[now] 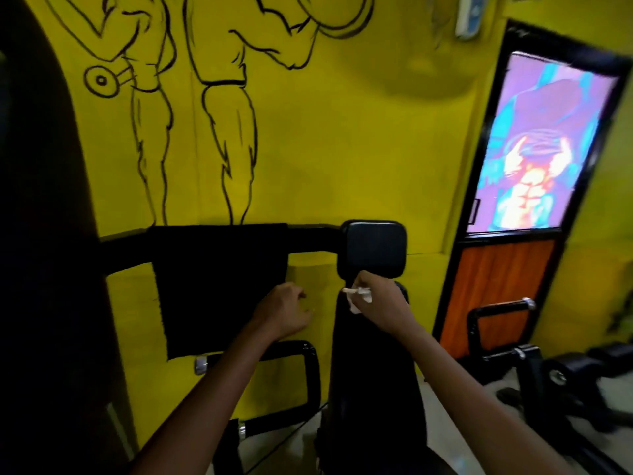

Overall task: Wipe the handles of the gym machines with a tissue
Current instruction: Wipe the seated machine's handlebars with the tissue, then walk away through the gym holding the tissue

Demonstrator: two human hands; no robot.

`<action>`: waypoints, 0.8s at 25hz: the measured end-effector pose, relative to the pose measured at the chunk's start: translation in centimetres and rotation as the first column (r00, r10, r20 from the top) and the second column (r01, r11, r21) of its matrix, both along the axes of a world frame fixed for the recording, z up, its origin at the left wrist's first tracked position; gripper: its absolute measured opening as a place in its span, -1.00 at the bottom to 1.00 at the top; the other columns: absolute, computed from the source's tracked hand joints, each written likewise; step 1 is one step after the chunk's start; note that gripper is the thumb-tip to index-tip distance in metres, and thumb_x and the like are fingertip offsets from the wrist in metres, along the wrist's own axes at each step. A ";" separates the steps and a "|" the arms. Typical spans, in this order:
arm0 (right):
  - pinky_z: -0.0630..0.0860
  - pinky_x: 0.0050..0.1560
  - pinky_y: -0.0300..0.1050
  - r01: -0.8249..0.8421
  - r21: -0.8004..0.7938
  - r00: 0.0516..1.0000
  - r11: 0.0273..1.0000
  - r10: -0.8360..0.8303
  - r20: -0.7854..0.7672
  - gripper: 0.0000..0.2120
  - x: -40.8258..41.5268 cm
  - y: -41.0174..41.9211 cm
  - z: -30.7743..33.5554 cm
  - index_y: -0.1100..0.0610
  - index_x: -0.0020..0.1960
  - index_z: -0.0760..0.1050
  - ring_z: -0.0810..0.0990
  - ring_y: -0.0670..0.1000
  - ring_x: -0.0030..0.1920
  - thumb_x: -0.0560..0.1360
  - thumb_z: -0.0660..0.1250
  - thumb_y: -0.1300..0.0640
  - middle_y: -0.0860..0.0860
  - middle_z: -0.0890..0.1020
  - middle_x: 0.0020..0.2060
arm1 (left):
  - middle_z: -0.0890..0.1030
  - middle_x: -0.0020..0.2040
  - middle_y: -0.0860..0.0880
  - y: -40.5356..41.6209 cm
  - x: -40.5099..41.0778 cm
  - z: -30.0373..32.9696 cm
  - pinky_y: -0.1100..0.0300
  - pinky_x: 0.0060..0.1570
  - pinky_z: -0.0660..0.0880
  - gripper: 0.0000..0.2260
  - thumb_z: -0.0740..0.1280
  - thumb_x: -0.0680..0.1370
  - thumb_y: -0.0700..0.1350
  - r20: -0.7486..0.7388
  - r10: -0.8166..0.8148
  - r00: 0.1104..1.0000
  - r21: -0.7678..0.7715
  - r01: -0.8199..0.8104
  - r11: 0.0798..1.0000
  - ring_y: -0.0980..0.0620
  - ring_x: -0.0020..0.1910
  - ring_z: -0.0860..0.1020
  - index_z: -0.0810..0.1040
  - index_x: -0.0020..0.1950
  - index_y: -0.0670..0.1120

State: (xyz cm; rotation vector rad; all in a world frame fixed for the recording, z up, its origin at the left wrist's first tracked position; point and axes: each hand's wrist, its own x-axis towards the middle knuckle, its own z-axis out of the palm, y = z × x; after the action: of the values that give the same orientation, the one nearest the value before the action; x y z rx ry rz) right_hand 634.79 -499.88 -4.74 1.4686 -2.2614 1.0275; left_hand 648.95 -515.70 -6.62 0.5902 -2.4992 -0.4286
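One tissue pinched in right hand, left hand empty beside it

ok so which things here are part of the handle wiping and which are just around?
In the job:
- tissue, pinched in the right hand
- left hand, loosely curled, holding nothing
- black looped handle, lower left
- chrome-tipped handle, right

Just around:
- black headrest pad
- black cloth draped over the bar
- door poster
- wall mural

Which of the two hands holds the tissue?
The right hand pinches the white tissue in front of the black seat back, just below the headrest pad. The left hand holds nothing, fingers loosely curled.
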 end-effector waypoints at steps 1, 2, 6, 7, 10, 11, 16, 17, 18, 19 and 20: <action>0.38 -0.29 -0.08 0.049 0.000 0.999 0.999 -0.049 -0.008 -0.89 -0.1 1.1 0.4 0.11 -0.17 0.42 0.53 0.02 -0.20 0.47 0.34 0.13 -0.01 0.57 -0.25 | 0.56 0.17 -0.13 0.7 -0.7 0.5 0.13 0.13 0.46 -0.63 0.39 0.47 0.02 -0.010 -0.033 0.999 0.005 0.033 0.999 -0.08 0.17 0.52 0.55 0.18 -0.17; 0.38 -0.27 -0.06 0.101 -0.012 0.995 0.995 -0.101 -0.013 -0.90 -0.2 2.5 0.5 0.10 -0.16 0.43 0.53 0.03 -0.19 0.46 0.35 0.13 -0.01 0.57 -0.24 | 0.57 0.17 -0.13 1.6 -1.3 0.9 0.12 0.12 0.47 -0.63 0.40 0.47 0.02 -0.024 -0.070 0.997 0.010 0.071 0.997 -0.09 0.16 0.53 0.55 0.18 -0.17; 0.47 -0.23 0.00 0.322 -0.079 0.945 0.944 -0.316 0.080 -0.91 -0.2 9.2 0.5 0.08 -0.13 0.48 0.57 0.06 -0.17 0.45 0.37 0.09 0.01 0.60 -0.22 | 0.62 0.07 -0.11 5.9 -3.7 1.7 0.09 0.04 0.50 -0.70 0.41 0.46 0.00 -0.059 -0.278 0.959 0.062 0.282 0.957 -0.08 0.08 0.57 0.59 0.09 -0.16; 0.50 -0.22 0.01 0.381 -0.099 0.923 0.919 -0.372 0.102 -0.90 0.0 11.2 0.4 0.06 -0.15 0.47 0.58 0.04 -0.17 0.44 0.38 0.08 0.01 0.62 -0.21 | 0.62 0.06 -0.11 7.3 -4.3 2.0 0.10 0.01 0.50 -0.69 0.41 0.46 0.01 -0.058 -0.338 0.939 0.063 0.342 0.938 -0.08 0.06 0.57 0.59 0.09 -0.16; 0.49 -0.23 -0.04 0.536 -0.118 0.844 0.836 -0.526 0.105 -0.89 1.4 18.0 0.0 0.08 -0.13 0.49 0.57 0.01 -0.17 0.45 0.39 0.06 0.02 0.61 -0.19 | 0.63 0.07 -0.10 12.2 -6.2 2.1 0.15 0.01 0.47 -0.65 0.40 0.45 0.04 -0.075 -0.468 0.881 0.072 0.473 0.878 -0.05 0.06 0.58 0.59 0.11 -0.17; 0.47 -0.25 -0.08 0.602 -0.100 0.798 0.792 -0.594 0.102 -0.88 2.3 21.0 -0.1 0.09 -0.13 0.49 0.56 0.01 -0.17 0.46 0.38 0.06 0.01 0.59 -0.19 | 0.63 0.08 -0.10 14.6 -6.7 1.9 0.16 0.02 0.47 -0.67 0.42 0.45 0.01 -0.079 -0.507 0.858 0.084 0.513 0.854 -0.05 0.06 0.58 0.60 0.11 -0.17; 0.52 -0.19 -0.04 0.855 -0.065 0.519 0.515 -0.844 0.135 -0.87 7.8 37.3 -0.7 0.10 -0.15 0.51 0.57 0.05 -0.14 0.41 0.39 0.05 0.06 0.60 -0.17 | 0.62 0.02 -0.09 28.8 -7.5 1.6 0.19 -0.04 0.46 -0.75 0.42 0.45 -0.06 -0.105 -0.753 0.650 0.132 0.759 0.637 -0.03 0.01 0.58 0.59 0.05 -0.17; 0.50 -0.20 -0.05 0.882 -0.056 0.471 0.467 -0.872 0.134 -0.87 9.2 40.0 -0.7 0.11 -0.16 0.51 0.56 0.05 -0.15 0.40 0.39 0.06 0.06 0.59 -0.18 | 0.62 0.01 -0.08 31.4 -7.4 1.7 0.18 -0.03 0.47 -0.75 0.42 0.45 -0.06 -0.107 -0.788 0.607 0.149 0.793 0.591 -0.02 0.00 0.58 0.59 0.06 -0.16; 0.47 -0.21 -0.07 0.908 -0.052 0.420 0.416 -0.899 0.125 -0.88 10.6 42.4 -0.7 0.12 -0.17 0.52 0.56 0.06 -0.15 0.40 0.39 0.07 0.06 0.59 -0.18 | 0.62 0.00 -0.08 33.9 -7.1 1.7 0.15 -0.02 0.50 -0.75 0.42 0.45 -0.06 -0.104 -0.819 0.564 0.157 0.823 0.547 -0.02 -0.01 0.58 0.59 0.05 -0.15; 0.45 -0.21 -0.08 0.938 -0.043 0.346 0.343 -0.930 0.121 -0.88 12.6 45.6 -0.5 0.13 -0.17 0.52 0.55 0.07 -0.15 0.40 0.39 0.08 0.06 0.59 -0.18 | 0.62 -0.03 -0.08 37.5 -6.7 1.7 0.12 -0.02 0.51 -0.76 0.42 0.44 -0.05 -0.101 -0.853 0.511 0.163 0.855 0.493 -0.03 -0.02 0.58 0.59 0.04 -0.15; 0.44 -0.20 -0.09 0.957 -0.040 0.291 0.288 -0.950 0.117 -0.88 14.3 48.3 -0.3 0.14 -0.16 0.53 0.55 0.08 -0.14 0.40 0.39 0.09 0.07 0.59 -0.17 | 0.61 -0.06 -0.08 40.6 -6.3 1.7 0.13 -0.05 0.50 -0.76 0.42 0.44 -0.04 -0.101 -0.877 0.470 0.164 0.877 0.451 -0.04 -0.03 0.58 0.59 0.02 -0.15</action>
State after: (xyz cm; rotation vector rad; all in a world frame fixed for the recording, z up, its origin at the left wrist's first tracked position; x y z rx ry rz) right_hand 649.12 -451.59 -5.01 -0.2008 -2.4018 0.6984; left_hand 642.70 -475.07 -4.90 -0.7716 -2.5800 -1.0546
